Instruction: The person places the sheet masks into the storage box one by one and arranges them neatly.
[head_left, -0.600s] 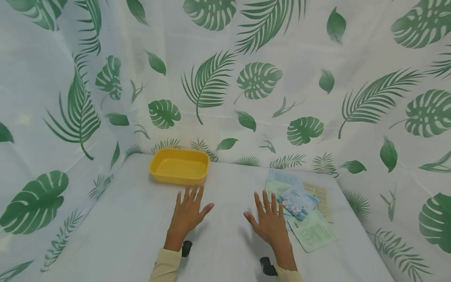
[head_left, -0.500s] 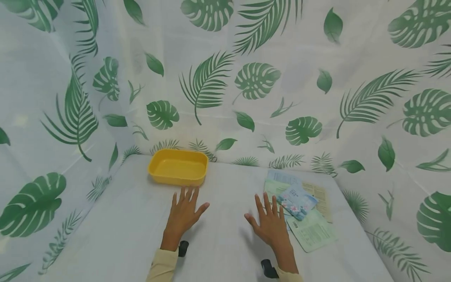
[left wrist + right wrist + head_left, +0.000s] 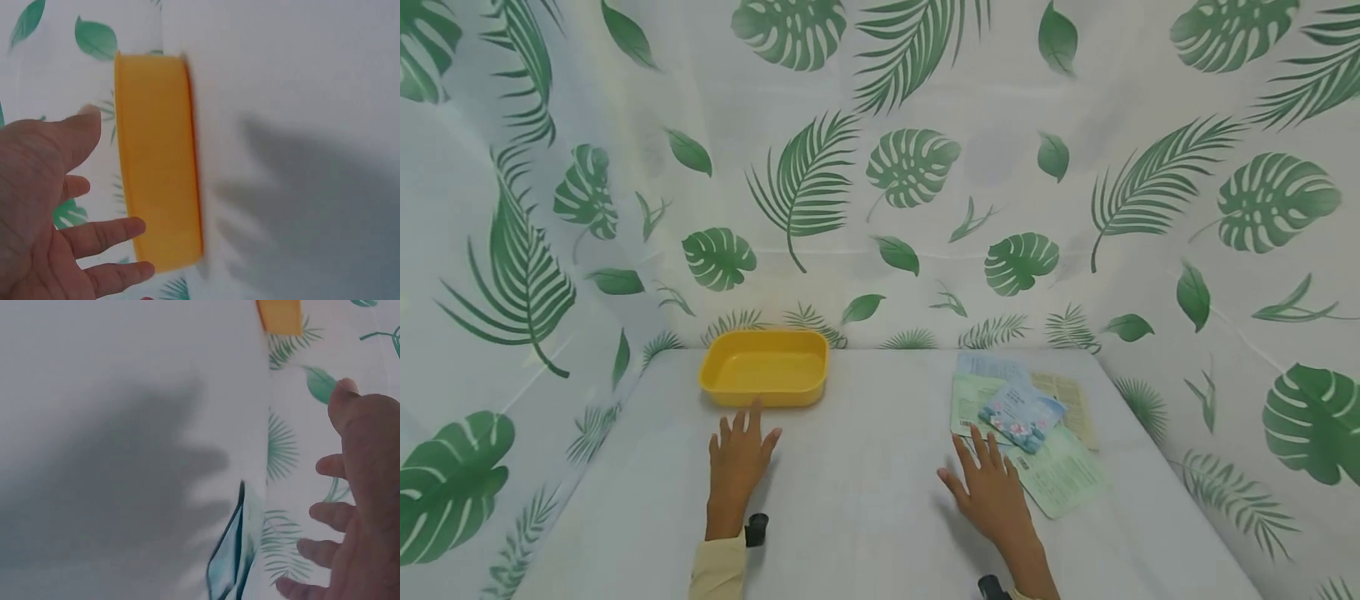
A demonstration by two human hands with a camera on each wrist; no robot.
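A yellow plastic tray (image 3: 766, 393) stands at the back left of the white table. Just in front of it my left hand (image 3: 737, 462) hovers with fingers spread; the left wrist view shows its fingertips overlapping the side of the tray (image 3: 159, 156). Over to the right lies a loose pile of flat packets: a blue floral one (image 3: 1022, 415) on top, a pale green one (image 3: 1060, 473) in front, a beige one (image 3: 1078, 408) behind. My right hand (image 3: 996, 496) is held over the table at the pile's near left edge, fingers apart and holding nothing.
Another green packet (image 3: 972, 400) and a light blue one (image 3: 988, 367) lie at the back of the pile. A white sheet with green leaves (image 3: 925, 275) hangs behind and beside the table (image 3: 865, 500). Each wrist carries a black camera mount (image 3: 756, 529).
The head view has shifted. My left hand has moved left, in front of the tray's middle. My right hand has moved slightly right, nearer the front packet. Tray and packets stay in place.
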